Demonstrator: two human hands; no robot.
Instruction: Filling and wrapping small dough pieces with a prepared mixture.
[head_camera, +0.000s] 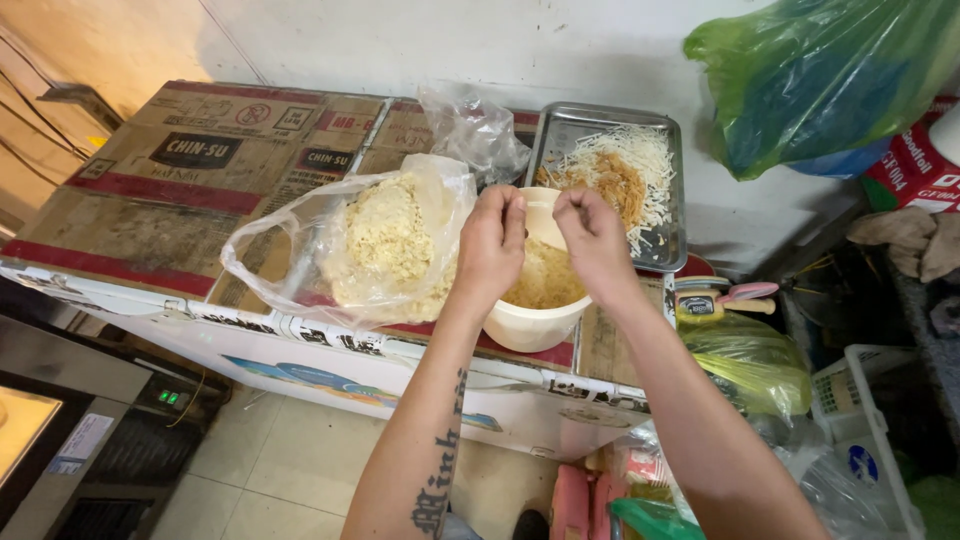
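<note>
Hovering over tub (535, 322): left hand (490, 245) & right hand (592, 240) side by side, fingertips pinched, prob on crumbs, can't confirm. Open crumb bag (385, 250) just left, tray (668, 190) behind right hand, both within reach on tabletop (150, 200).

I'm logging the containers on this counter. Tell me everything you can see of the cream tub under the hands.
The cream tub is a round, plastic-looking container, upright on flattened cardboard at the counter's front edge. It holds yellowish crumbly food. The left hand and right hand hover over its mouth, fingers pinched; contact with the rim is unclear. A clear bag of similar crumbs leans beside it.
</note>
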